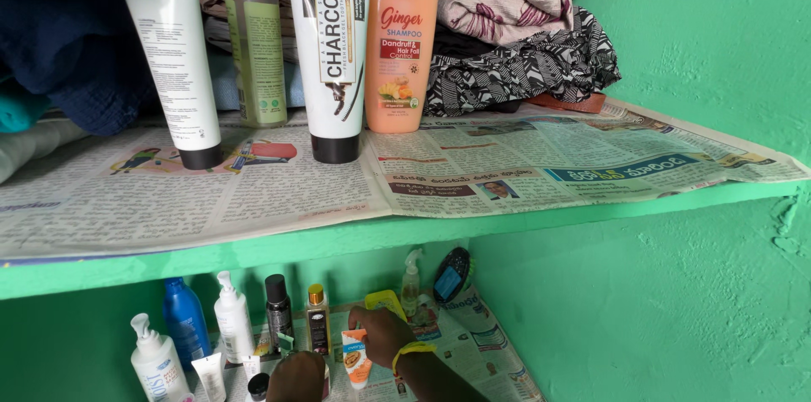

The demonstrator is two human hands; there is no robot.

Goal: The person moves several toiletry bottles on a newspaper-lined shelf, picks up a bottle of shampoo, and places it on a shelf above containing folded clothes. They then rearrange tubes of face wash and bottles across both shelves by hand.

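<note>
Several bottles (234, 317) crowded behind right hand (382, 333) on small tube (356, 358).

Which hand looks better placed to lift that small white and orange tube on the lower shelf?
Probably the right hand: it already touches the small white and orange tube. The left hand sits lower, beside it, mostly cropped.

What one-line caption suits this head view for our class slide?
Right hand grips a small orange-and-white tube among toiletry bottles on a newspaper-lined green shelf.
</note>
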